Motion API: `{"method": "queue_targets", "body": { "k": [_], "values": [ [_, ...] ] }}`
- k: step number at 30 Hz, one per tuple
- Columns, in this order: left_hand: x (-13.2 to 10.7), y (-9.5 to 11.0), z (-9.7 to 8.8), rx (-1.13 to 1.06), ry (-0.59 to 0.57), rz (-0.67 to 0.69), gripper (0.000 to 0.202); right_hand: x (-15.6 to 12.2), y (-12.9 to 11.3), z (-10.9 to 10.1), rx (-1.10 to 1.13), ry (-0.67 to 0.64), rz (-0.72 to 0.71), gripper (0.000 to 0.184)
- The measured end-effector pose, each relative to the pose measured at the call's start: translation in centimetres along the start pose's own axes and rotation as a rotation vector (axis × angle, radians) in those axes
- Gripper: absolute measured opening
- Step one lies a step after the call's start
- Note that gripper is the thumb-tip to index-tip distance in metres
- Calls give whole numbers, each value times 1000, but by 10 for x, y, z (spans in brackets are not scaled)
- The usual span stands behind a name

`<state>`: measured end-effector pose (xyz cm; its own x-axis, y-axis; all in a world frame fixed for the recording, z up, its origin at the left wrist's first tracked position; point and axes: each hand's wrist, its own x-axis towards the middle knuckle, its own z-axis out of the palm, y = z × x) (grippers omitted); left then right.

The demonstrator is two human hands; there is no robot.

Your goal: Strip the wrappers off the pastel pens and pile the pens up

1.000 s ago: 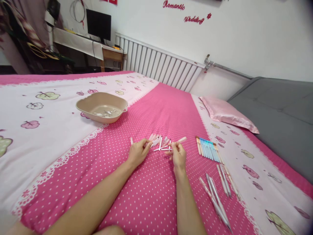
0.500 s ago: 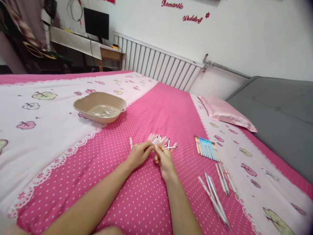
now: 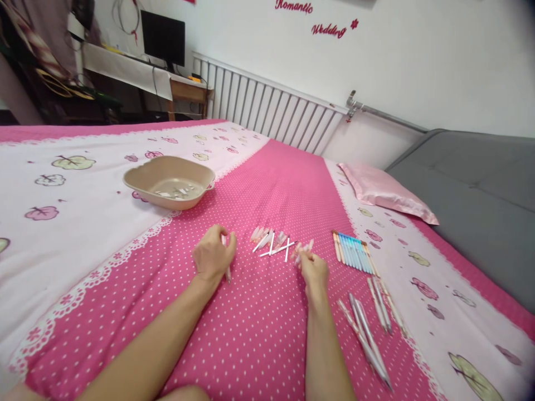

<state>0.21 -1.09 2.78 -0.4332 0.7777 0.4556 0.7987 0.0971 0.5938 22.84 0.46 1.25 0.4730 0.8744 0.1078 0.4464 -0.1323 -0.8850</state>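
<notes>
My left hand (image 3: 214, 253) is closed around a slim pale pen barrel (image 3: 228, 274) close to the bed, with its lower end showing below the thumb. Off to the right, my right hand (image 3: 316, 271) pinches a small pale pink pen cap (image 3: 307, 248) at a little group of similar pieces; the fingertips partly hide it. Between both hands lie several thin white refills (image 3: 271, 245) with dark tips, crossing one another. Behind them, pale pink caps (image 3: 258, 233) rest in a loose row.
A beige plastic basin (image 3: 167, 181) with small pale pieces inside stands at the left. At the right are a row of blue and peach pens (image 3: 353, 253), several pale pen barrels (image 3: 368, 337) and a pink pillow (image 3: 387, 192). A polka-dot bedspread (image 3: 259, 334) lies beneath.
My hands, together over the refills before, have parted. The left moved left onto the pen barrel; the right moved right to the small caps. The crossed refills are now uncovered.
</notes>
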Motion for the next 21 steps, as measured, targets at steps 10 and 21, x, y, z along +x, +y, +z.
{"method": "queue_targets", "body": {
  "k": [10, 21],
  "values": [
    [4, -9, -5, 293, -519, 11, 50, -12, -14, -5, -387, 56, 52, 51],
    [0, -7, 1, -737, -988, 8, 44, -47, -47, 22, 382, -554, 30, 38]
  ]
}}
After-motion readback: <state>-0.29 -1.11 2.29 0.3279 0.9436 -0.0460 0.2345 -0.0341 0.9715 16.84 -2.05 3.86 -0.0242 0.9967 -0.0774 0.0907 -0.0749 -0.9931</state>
